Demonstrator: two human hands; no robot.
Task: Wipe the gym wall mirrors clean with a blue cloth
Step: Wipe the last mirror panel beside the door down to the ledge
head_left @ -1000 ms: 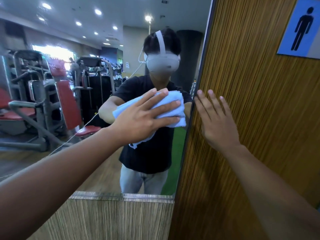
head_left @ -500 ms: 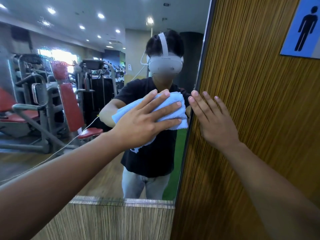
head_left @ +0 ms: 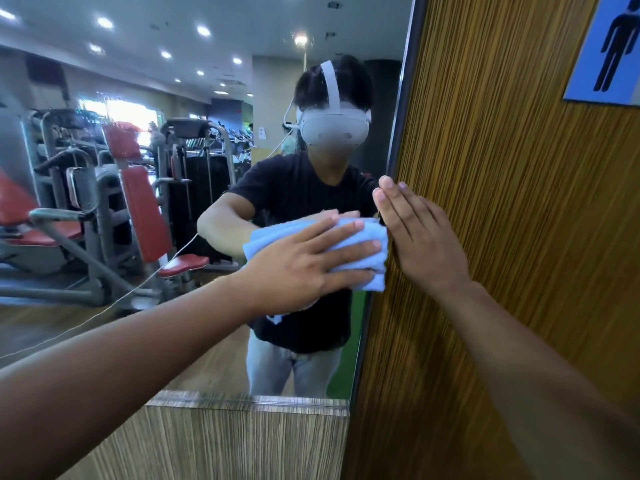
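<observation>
The wall mirror (head_left: 104,306) fills the left half of the head view and reflects gym machines and a person in a black shirt. A folded blue cloth (head_left: 349,240) lies flat on the glass near the mirror's right edge. My left hand (head_left: 304,268) presses on the cloth with straight, spread fingers. To its right, my right hand (head_left: 422,237) rests flat on the brown wood-grain panel (head_left: 502,202), its fingers straight and together. Its fingertips sit at the mirror's dark frame.
The mirror's dark frame edge (head_left: 398,140) runs down beside the wood panel. A pale striped wall strip (head_left: 242,441) lies below the mirror's bottom edge. A blue restroom sign (head_left: 609,46) hangs at the top right of the panel.
My left hand and the cloth have slid down and to the right along the glass, up to the frame. My right hand stayed flat on the panel and its fingers closed together.
</observation>
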